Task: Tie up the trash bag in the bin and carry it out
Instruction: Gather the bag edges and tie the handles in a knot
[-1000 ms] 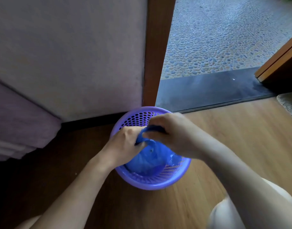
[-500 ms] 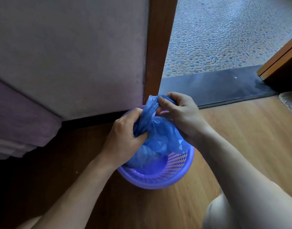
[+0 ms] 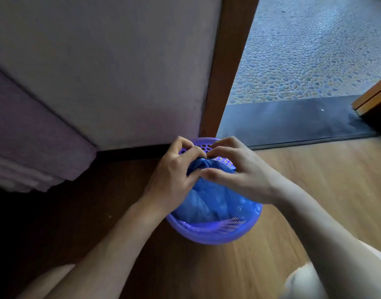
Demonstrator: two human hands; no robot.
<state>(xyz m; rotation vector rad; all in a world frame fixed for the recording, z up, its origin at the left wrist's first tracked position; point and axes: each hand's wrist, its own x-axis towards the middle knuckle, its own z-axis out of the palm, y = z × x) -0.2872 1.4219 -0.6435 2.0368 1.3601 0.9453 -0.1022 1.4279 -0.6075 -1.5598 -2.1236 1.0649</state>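
A blue plastic trash bag [image 3: 209, 201] sits inside a small purple perforated bin [image 3: 209, 235] on the wooden floor, close to the door post. The bag's top is gathered into a bunch above the bin's far side. My left hand [image 3: 174, 175] pinches that bunch from the left. My right hand [image 3: 234, 169] pinches it from the right, fingertips meeting the left hand's. The knot area itself is mostly hidden under my fingers.
A brown door post [image 3: 226, 67] stands just behind the bin. To its right an open doorway has a dark threshold [image 3: 293, 121] and pebble-patterned paving [image 3: 314, 61] beyond. A grey wall [image 3: 103, 65] and purple fabric [image 3: 27, 137] lie left. My knee [image 3: 303, 283] shows bottom right.
The bag was pulled up out of the bin half a second ago; now its gathered top sits lower, and both hands have closed together on the bunch.
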